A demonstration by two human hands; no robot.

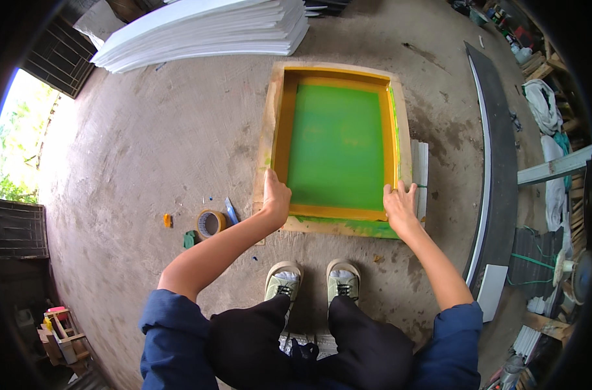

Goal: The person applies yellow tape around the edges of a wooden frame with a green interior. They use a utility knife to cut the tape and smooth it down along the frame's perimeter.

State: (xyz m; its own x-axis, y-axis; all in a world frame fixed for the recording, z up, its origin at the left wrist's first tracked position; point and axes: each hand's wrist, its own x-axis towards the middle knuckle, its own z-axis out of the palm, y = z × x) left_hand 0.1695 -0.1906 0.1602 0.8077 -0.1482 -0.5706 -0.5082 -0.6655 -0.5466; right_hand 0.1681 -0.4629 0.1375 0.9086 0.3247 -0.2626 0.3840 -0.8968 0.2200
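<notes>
A wooden screen-printing frame (274,110) with a green mesh (338,146) and yellow inner border lies flat on the concrete floor in front of me. My left hand (276,195) grips its near left corner. My right hand (400,205) grips its near right corner, fingers over the rim. Under the frame's right side the edges of several white sheets (420,170) stick out. My two shoes (312,281) stand just behind the frame's near edge.
A tape roll (210,223), a blue blade-like tool (231,211) and small orange and green bits lie left of the frame. A tall stack of white sheets (205,32) sits at the back. A long dark board (500,169) runs along the right, beside cloths and clutter.
</notes>
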